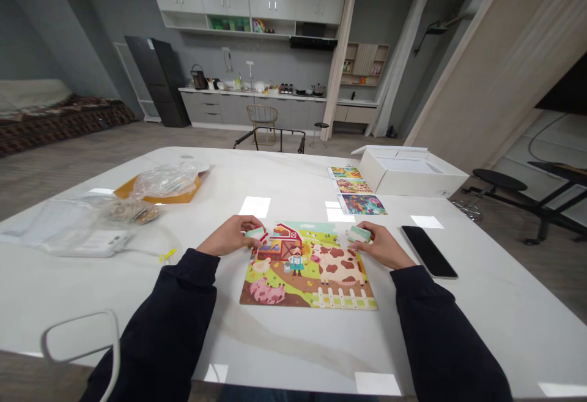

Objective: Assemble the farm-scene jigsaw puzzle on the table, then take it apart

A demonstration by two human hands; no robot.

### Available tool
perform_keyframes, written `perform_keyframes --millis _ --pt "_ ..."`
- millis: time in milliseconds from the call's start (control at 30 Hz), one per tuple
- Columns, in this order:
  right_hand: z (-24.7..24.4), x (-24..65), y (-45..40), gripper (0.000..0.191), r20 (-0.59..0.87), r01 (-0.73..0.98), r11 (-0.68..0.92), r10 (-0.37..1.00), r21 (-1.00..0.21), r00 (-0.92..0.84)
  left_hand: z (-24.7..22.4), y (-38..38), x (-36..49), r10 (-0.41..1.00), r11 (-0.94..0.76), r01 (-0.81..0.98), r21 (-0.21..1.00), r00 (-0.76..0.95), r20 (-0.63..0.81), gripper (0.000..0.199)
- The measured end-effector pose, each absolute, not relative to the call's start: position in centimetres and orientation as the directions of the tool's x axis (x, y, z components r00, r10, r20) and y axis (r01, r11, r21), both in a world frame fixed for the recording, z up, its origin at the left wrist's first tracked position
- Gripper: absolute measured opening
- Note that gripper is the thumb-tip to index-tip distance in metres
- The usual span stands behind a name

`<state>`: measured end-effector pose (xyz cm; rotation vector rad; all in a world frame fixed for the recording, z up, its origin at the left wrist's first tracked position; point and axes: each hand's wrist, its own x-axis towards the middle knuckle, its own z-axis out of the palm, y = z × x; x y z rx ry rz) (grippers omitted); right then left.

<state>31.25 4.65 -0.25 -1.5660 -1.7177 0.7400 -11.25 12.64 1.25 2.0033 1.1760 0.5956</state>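
The fingers of my left hand (233, 234) pinch a small pale-green-and-red puzzle piece (256, 234) near the far-left corner of the colourful, flat farm-picture puzzle (296, 276); my right hand (384, 246) pinches a pale-green-and-white piece (360, 234) near its far-right corner. The puzzle lies before me on the glossy white table (284, 191), probably so that both hands reach it equally.

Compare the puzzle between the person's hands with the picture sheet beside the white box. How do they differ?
The puzzle shows one farm scene; the picture sheet shows three separate pictures. The puzzle lies between the left hand and right hand, while the picture sheet lies farther away. The puzzle looks unfinished near its upper corners; the picture sheet's pictures look whole. Both are brightly coloured and lie on the white table.
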Motion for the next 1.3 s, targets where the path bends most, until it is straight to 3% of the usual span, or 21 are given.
perform_keyframes --millis 133,367,500,800,1067,1300 --pt "-0.8 31.3 3.8 0.048 0.021 0.607 0.062 0.997 -0.793 -0.075 1.1 11.2 -10.6 0.860 -0.337 0.674 0.658 0.504 -0.077 0.053" --pt "-1.6 31.1 3.0 0.052 0.059 0.750 0.036 0.998 -0.660 0.004 0.6 9.2 -10.1 0.902 -0.341 0.767 0.543 0.429 -0.039 0.055" --pt "-1.7 31.0 2.5 0.057 0.051 0.763 0.022 0.999 -0.646 0.015 0.0 9.3 -10.2 0.904 -0.362 0.785 0.503 0.427 -0.016 0.055" --pt "-2.6 30.3 2.3 0.055 0.062 0.692 0.047 0.998 -0.720 -0.004 -1.0 10.0 -10.4 0.895 -0.361 0.778 0.515 0.443 -0.042 0.054" --pt "-2.3 29.7 1.8 0.057 0.048 0.599 0.045 0.999 -0.799 -0.011 -0.4 9.4 -10.4 0.887 -0.374 0.726 0.577 0.462 -0.007 0.041" --pt "-1.8 29.7 2.1 0.041 -0.005 0.542 0.015 0.999 -0.840 -0.035 -0.1 9.4 -10.2 0.891 -0.302 0.694 0.654 0.450 -0.065 0.046"
